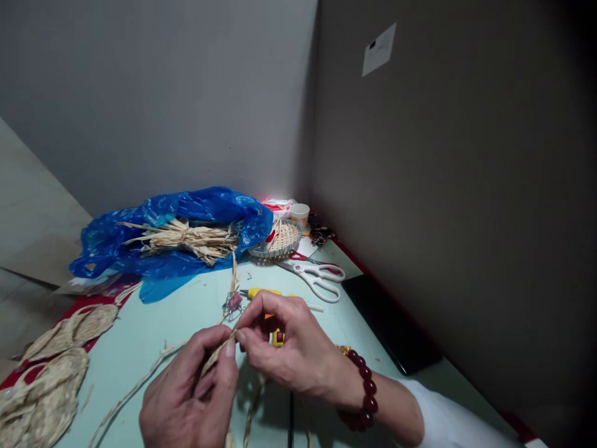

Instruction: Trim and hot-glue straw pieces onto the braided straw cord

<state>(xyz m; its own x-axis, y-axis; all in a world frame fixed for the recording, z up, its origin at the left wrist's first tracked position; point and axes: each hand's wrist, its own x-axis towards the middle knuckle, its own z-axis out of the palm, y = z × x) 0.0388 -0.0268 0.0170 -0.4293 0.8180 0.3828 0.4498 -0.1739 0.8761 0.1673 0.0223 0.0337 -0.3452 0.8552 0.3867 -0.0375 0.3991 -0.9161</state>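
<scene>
My left hand (196,386) is closed around a strip of dry straw-coloured fibre (215,356), its thumb and fingers pressed on it. At the strip's upper end, my right hand (293,348) pinches it between thumb and forefinger, close to the left fingertips. A long twisted fibre cord (135,389) runs from behind my left hand down to the lower left. More cord (252,414) hangs below the hands. Just beyond the fingers lie a pink-and-wire clip cluster (233,303) and a yellow-handled tool (263,292), partly covered by my right hand.
A bundle of dry fibre (186,239) rests on a blue plastic bag (209,202) at the back. White-handled scissors (321,280), a woven basket (280,239) and a paper cup (299,213) stand right of it. A black phone-like slab (389,323) lies rightward; woven pieces (51,392) lie left.
</scene>
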